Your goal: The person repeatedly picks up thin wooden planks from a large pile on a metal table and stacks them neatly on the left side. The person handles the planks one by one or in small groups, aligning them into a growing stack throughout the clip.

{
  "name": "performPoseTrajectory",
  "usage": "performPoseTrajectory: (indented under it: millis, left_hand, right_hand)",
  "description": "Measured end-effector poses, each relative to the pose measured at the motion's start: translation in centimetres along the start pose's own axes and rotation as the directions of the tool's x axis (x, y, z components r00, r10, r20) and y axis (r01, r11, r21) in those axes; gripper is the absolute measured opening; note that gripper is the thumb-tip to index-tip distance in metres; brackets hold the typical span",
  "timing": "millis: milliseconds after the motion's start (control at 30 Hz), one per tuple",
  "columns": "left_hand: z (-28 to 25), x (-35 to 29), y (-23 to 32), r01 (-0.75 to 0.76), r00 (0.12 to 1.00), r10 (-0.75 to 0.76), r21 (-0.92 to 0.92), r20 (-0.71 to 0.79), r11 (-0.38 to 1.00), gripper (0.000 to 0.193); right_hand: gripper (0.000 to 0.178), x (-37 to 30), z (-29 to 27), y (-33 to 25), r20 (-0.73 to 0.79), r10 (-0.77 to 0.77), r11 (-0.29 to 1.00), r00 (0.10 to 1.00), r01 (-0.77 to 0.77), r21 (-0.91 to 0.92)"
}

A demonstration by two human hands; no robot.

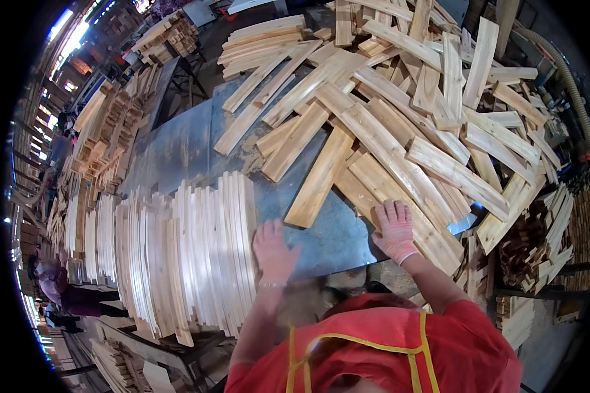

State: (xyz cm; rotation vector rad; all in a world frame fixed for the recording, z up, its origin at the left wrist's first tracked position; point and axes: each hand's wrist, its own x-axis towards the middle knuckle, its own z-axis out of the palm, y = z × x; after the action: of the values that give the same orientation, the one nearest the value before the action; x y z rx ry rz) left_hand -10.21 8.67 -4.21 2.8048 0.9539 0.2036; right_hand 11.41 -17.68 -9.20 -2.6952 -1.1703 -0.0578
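Both of my hands wear pale reddish work gloves. My left hand, slightly blurred, rests with its fingers apart against the right side of a row of planks on edge. Fingers spread, my right hand lies on the near end of a wooden plank at the front of a loose heap. Neither hand is wrapped around anything. Between them, another plank slants over the grey metal tabletop.
A tall jumble of loose planks covers the right and far side. Stacked wood stands at left. A ribbed hose hangs at far right, above offcuts. Another person stands at the far left.
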Motion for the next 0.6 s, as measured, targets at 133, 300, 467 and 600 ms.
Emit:
performPoseTrajectory:
  millis: [133, 300, 467, 600]
  left_hand:
    - [3.8, 6.4, 4.4, 0.086, 0.982, -0.096, 0.067, 0.162, 0.994, 0.103]
    - [2.1, 9.0, 7.7, 0.209, 0.904, -0.260, 0.179, 0.340, 0.961, 0.110]
    - [-5.3, 6.1, 7.2, 0.171, 0.928, -0.195, 0.103, 0.318, 0.980, 0.097]
    - [-6.8, -2.2, -0.1, 0.782, 0.620, 0.134, -0.595, 0.773, -0.189, 0.067]
  right_hand:
    - [0.083, 0.3, -0.5, 1.7, 0.052, -0.134, 0.990, 0.990, 0.132, 0.039]
    - [0.077, 4.4, -0.6, 9.5, 0.093, -0.212, 0.977, 0.973, 0.208, 0.052]
    - [0.078, 5.6, -0.7, 12.4, 0.096, -0.232, 0.973, 0.968, 0.232, 0.010]
    - [0.074, 6.2, -2.7, 11.3, 0.176, -0.177, 0.984, 0.968, 0.171, 0.050]
